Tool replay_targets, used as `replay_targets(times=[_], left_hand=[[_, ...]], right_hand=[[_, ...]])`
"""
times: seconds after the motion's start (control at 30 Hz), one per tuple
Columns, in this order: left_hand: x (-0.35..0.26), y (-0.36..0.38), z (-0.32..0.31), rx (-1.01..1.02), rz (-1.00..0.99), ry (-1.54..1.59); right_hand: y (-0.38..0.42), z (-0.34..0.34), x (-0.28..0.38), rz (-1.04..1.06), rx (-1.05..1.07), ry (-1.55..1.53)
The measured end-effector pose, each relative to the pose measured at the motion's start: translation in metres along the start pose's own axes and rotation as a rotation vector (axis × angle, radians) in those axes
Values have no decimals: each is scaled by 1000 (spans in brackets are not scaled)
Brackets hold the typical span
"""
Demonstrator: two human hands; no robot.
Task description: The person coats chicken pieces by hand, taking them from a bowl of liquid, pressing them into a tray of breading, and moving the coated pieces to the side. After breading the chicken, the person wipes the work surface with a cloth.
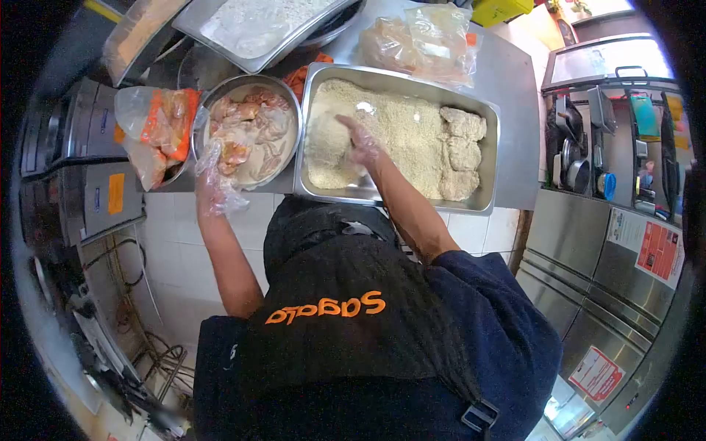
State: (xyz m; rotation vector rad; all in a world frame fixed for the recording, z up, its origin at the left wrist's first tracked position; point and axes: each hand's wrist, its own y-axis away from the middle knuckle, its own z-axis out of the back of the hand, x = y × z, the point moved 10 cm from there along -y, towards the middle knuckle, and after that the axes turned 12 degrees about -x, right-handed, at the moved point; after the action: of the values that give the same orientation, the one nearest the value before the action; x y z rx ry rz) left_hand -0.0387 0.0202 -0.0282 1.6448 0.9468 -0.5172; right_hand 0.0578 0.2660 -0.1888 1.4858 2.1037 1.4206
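Note:
My left hand (212,184), in a clear plastic glove, is at the near-left rim of a round metal bowl (298,140). Its fingertips reach the raw chicken pieces (254,121) lying in pale batter; the crumpled glove hides whether they grip one. Over a deep steel tray (412,203) of breadcrumbs (412,140), my gloved right hand (360,145) has its fingers stretched out and apart, holding no piece. A blurred pale patch of crumbs shows beside those fingers. Several coated chicken pieces (462,154) lie in a row at the tray's right end.
Left of the bowl is a plastic bag of chicken (165,128). A metal pan of white flour (254,29) stands behind the bowl. Clear plastic bags (419,44) lie behind the tray. Steel cabinets (562,235) stand at right, grey equipment (110,198) at left.

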Motion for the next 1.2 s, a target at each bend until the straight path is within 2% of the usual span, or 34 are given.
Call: replay_targets(times=[0.03,0.07,0.1,0.17,0.2,0.23,0.3,0.33,0.37,0.43,0.5,0.53,0.57,0.63,0.67,0.73,0.87,0.97,1.03,1.07,1.1,1.13,1.17,1.2], left_hand=[[-8,2,4,-7,-74,-38],[-13,2,6,-13,-145,-73],[-10,-3,10,-5,-134,-61],[-7,-15,15,27,-70,29],[-5,-20,23,-38,-54,27],[-3,-24,25,-38,-48,23],[-9,-25,19,13,-102,-41],[-8,-26,17,9,-101,-40],[-5,-25,12,5,-76,-17],[-2,-33,20,-18,-51,-3],[8,-47,21,13,12,68],[1,-47,20,-27,-75,23],[-1,-47,13,-27,-69,21],[7,-44,9,-42,55,98],[7,-43,6,-46,64,95],[-9,-41,5,-101,-78,-18],[-14,-41,-1,-60,-70,-60],[-18,-43,-3,-133,-81,-175],[-9,-40,6,-321,16,-300],[-2,-41,8,-304,25,-309],[0,-48,1,-200,-31,-189],[1,-54,-6,-88,-74,-64],[3,-56,-9,-39,-73,-13],[5,-55,-9,-24,-65,-1]], right_hand=[[-11,26,48,554,-17,272],[5,28,80,826,-7,429],[27,30,108,1107,-45,568],[28,25,134,720,-454,1445],[32,24,146,896,-590,1688],[16,35,145,889,-593,1686],[29,7,155,1351,-596,1589],[9,14,147,1170,-669,1653],[18,7,136,1167,-661,1656],[51,-14,111,1434,-762,1690],[68,-8,83,1424,-743,1703],[71,-8,82,1434,-731,1723],[75,-10,86,1427,-733,1725],[79,-15,86,1233,-725,1790],[79,-21,86,1203,-729,1883],[66,-13,84,1195,-727,1850],[62,-14,85,1187,-751,1811],[41,-5,81,1122,-760,1851],[47,-8,84,1092,-821,1904],[54,-12,84,1075,-808,1893],[56,-16,90,1085,-806,1878],[42,-5,86,891,-725,1912],[40,1,86,914,-750,1912],[45,4,84,1078,-787,1858]])
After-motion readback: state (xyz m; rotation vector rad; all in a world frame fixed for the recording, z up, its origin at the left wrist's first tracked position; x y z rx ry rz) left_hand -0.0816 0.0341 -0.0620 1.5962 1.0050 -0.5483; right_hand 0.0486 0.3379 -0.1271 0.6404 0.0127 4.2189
